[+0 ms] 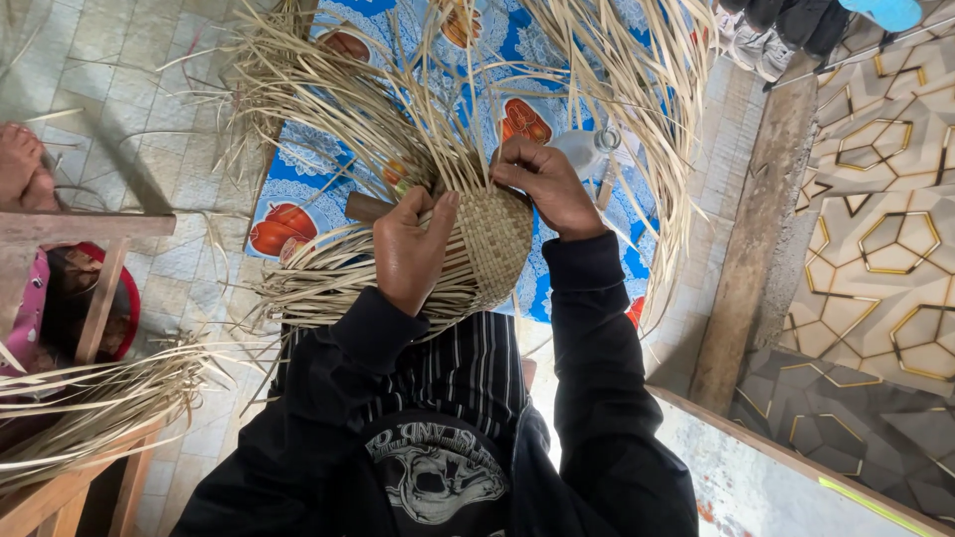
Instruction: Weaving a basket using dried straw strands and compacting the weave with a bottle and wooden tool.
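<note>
The far side of the woven basket [494, 244] is hidden, and so is whatever it sits on, because the long loose straw strips [398, 109] fan out over it. A small wooden handle [364, 207] pokes out from under the strips on the left, and the rest of it cannot be seen. Behind the right hand [545, 186] a pale plastic bottle [589, 151] is partly covered. At the left edge another person's foot [22, 167] is cut off by the frame.

The basket is in the middle, held up in front of the person's dark sleeves, above a blue cloth with orange pumpkins [298, 199] on the tiled floor [129, 109]. The left hand [413, 249] rests on the basket's left side, and its fingers [438, 214] are curled tight on a few strips at the woven edge. The right hand sits at the basket's top rim, with its fingers bent closed, pinching strips there. A second bundle of straw [95, 403] lies on a wooden stool [80, 234] at the left.
</note>
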